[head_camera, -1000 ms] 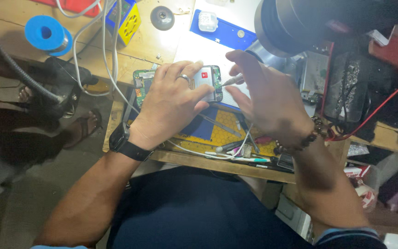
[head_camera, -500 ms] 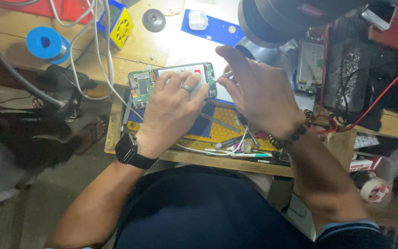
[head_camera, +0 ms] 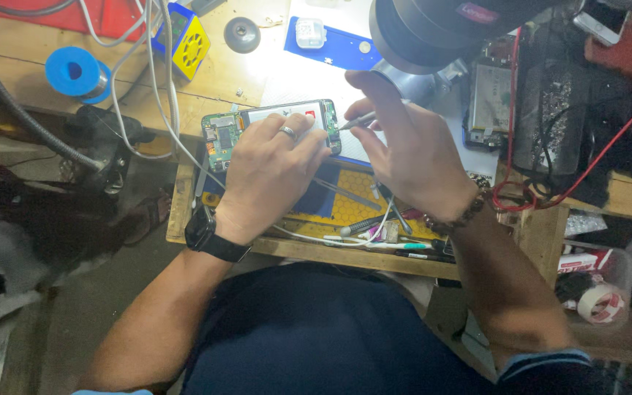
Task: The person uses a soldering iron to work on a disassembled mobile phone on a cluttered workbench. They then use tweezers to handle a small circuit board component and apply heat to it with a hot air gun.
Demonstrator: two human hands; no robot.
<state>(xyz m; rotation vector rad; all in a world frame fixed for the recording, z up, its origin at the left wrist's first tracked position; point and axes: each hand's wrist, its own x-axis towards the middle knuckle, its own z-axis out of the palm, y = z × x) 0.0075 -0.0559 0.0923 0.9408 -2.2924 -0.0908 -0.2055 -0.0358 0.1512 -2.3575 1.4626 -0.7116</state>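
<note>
Two hands work on an opened phone under a bright lamp.

Left hand [head_camera: 276, 172] fingers press down the opened phone [head_camera: 272, 124] mid-tabletop [head_camera: 213, 80]; right hand [head_camera: 411, 150] pinches a thin metal tool [head_camera: 356, 121], whose tip has moved in to the phone's right end.

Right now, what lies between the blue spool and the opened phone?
In the head view, between the blue spool and the opened phone run white cables, with a blue-and-yellow box just above.
</note>
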